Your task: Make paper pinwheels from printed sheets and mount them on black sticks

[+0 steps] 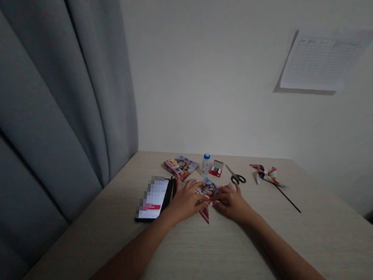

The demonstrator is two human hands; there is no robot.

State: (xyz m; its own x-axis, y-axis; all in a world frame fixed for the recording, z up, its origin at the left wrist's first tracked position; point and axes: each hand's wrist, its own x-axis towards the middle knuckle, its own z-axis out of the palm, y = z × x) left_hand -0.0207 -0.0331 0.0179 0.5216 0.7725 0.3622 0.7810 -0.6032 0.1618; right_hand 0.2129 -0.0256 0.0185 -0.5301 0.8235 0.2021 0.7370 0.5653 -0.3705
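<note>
A colourful printed paper (209, 187) lies on the table between my hands, with a red-patterned pointed corner sticking out toward me. From the left, my left hand (188, 199) holds its edge, fingers bent over the sheet. My right hand (231, 201) has its fingers pinched on the opposite edge. Parts of the paper are hidden beneath my fingers. Just left of my left hand lies a tablet or phone (153, 200) with a lit, partly blurred screen. Dark stick-like items beside it are partly covered by that hand.
Behind my hands stand a blue-capped bottle (205, 164) and a small red-and-white box (216, 169). Printed booklets (180, 166) lie at the back left, scissors (236, 176) at the back right. A paper pinwheel on a dark stick (286, 196) rests farther right. Curtains (64, 81) hang left.
</note>
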